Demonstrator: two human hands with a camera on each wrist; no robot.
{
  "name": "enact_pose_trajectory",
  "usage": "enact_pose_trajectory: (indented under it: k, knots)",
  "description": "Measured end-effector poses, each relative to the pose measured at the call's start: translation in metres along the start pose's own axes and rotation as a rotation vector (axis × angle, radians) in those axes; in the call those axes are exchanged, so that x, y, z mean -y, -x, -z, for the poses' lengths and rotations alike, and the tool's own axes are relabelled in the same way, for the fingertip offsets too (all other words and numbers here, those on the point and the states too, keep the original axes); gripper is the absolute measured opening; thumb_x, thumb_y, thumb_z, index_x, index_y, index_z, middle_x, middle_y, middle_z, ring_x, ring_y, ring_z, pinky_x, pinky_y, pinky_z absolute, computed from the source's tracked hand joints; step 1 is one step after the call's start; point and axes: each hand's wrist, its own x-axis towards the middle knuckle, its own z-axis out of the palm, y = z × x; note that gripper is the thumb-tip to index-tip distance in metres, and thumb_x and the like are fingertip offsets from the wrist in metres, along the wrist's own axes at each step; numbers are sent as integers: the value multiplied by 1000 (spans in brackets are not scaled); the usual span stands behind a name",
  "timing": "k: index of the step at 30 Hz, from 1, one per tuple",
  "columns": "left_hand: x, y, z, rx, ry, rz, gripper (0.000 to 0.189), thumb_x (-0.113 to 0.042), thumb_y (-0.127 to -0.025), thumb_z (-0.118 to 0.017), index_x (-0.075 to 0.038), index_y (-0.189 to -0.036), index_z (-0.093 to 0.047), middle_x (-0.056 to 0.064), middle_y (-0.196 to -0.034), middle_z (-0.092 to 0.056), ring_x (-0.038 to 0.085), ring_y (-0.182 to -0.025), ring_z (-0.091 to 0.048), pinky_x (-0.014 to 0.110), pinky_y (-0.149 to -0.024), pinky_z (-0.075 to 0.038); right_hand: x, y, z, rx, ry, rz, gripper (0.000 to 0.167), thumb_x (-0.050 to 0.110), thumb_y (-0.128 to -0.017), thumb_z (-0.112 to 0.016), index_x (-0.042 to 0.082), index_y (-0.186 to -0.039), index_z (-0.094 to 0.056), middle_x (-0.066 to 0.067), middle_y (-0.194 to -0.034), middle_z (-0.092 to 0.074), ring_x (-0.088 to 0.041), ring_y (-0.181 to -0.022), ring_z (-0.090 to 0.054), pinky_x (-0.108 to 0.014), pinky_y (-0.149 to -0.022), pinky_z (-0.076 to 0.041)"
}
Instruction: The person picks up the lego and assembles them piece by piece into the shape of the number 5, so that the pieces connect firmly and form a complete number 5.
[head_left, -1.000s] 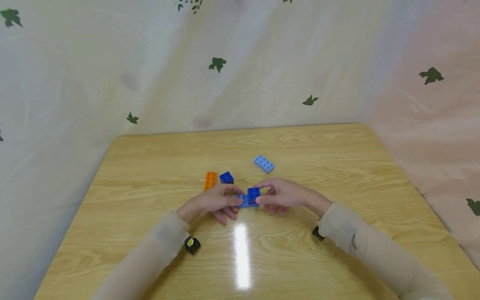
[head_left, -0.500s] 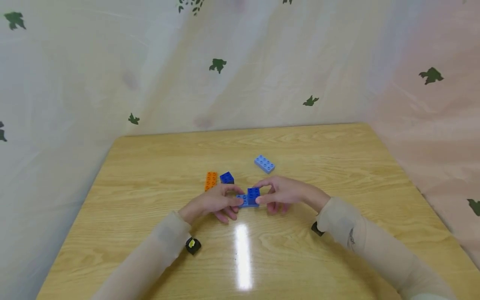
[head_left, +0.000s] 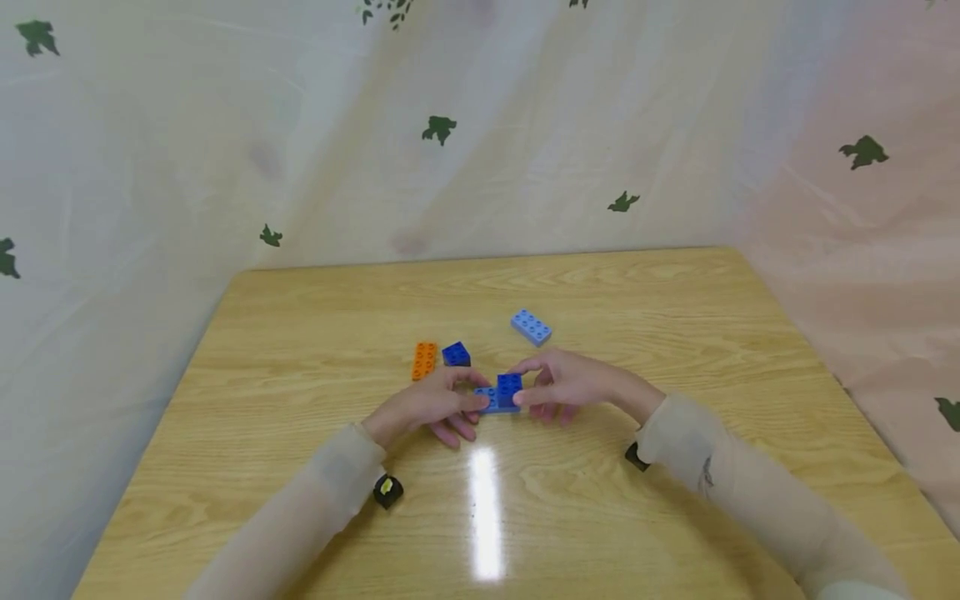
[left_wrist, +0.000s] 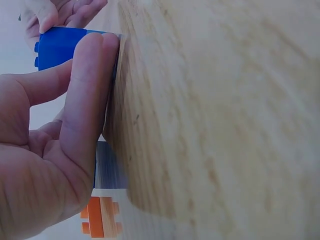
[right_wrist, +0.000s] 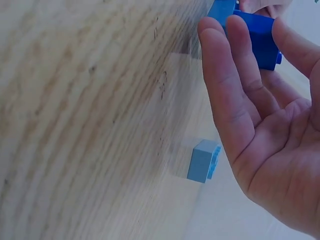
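At the middle of the table a dark blue toy building block sits on the right end of a flat medium-blue building block, whose left studs show. My left hand pinches the flat block's left end between thumb and index finger. From the right, my right hand pinches the dark blue block between thumb and index finger. In the left wrist view the dark blue block shows past the left fingers. The right wrist view has the same dark blue block beyond the right fingertips.
Behind the left hand lie an orange flat block and a second dark blue block. A light blue flat block lies further back. The wooden table ends at a leaf-patterned cloth.
Both hands keep their hold on the two joined blocks, with almost no movement. The whole head view shifts very slightly.
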Motion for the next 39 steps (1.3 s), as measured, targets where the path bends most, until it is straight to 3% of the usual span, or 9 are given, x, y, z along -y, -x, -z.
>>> enact_pose_trajectory:
  k: [11, 17, 21, 25, 32, 36, 39]
  knots:
    - [-1, -3, 0, 2, -1, 30, 38, -20, -102, -63, -10, -137, -54, 19, -97, -66, 31, -75, -74, 44, -61, -62, 2, 7, -5, -48, 65, 20, 56, 38, -101, -65, 13, -148, -50, -11, -93, -72, -29, -77, -71, -45, -62, -61]
    - [-2, -2, -1, 4, -10, 30, 36, -20, -103, -62, -9, -137, -54, 19, -96, -66, 32, -75, -74, 44, -61, -62, 5, 9, -6, -93, 162, 75, 53, 35, -100, -67, 5, -141, -56, -8, -91, -73, -28, -69, -71, -47, -58, -60]
    - [-1, -2, -1, 0, -20, 19, 36, -20, -103, -62, -9, -137, -54, 19, -96, -66, 31, -75, -74, 44, -61, -62, 8, 10, 1, -118, 183, 103, 52, 36, -99, -68, 6, -140, -58, -9, -98, -73, -30, -70, -70, -49, -60, -59]
    - [-2, -1, -1, 7, -33, 1, 37, -20, -103, -62, -8, -137, -53, 19, -96, -66, 31, -74, -73, 43, -61, -62, 12, 11, 15, -215, 139, 115, 54, 37, -99, -68, 6, -142, -56, -12, -113, -67, -35, -80, -70, -47, -66, -61]
    - [-2, 0, 0, 6, -31, 8, 37, -20, -102, -63, -9, -137, -54, 18, -96, -66, 29, -74, -73, 43, -61, -62, 8, 5, 36, -419, 14, 140, 60, 28, -102, -64, 12, -154, -38, -24, -148, -44, -43, -101, -68, -52, -70, -61]
    - [-4, -1, -1, 1, -30, 20, 36, -19, -102, -63, -10, -136, -55, 17, -95, -66, 30, -74, -73, 43, -61, -62, -1, 0, 42, -502, -21, 113, 70, 29, -101, -66, 15, -159, -29, -24, -157, -31, -44, -105, -67, -47, -69, -62]
    - [-4, -1, -1, -7, -27, 26, 36, -19, -102, -64, -11, -136, -56, 17, -94, -66, 30, -73, -74, 43, -60, -62, -6, -6, 44, -542, -5, 96, 76, 30, -100, -68, 15, -161, -24, -24, -160, -25, -42, -98, -68, -46, -66, -62]
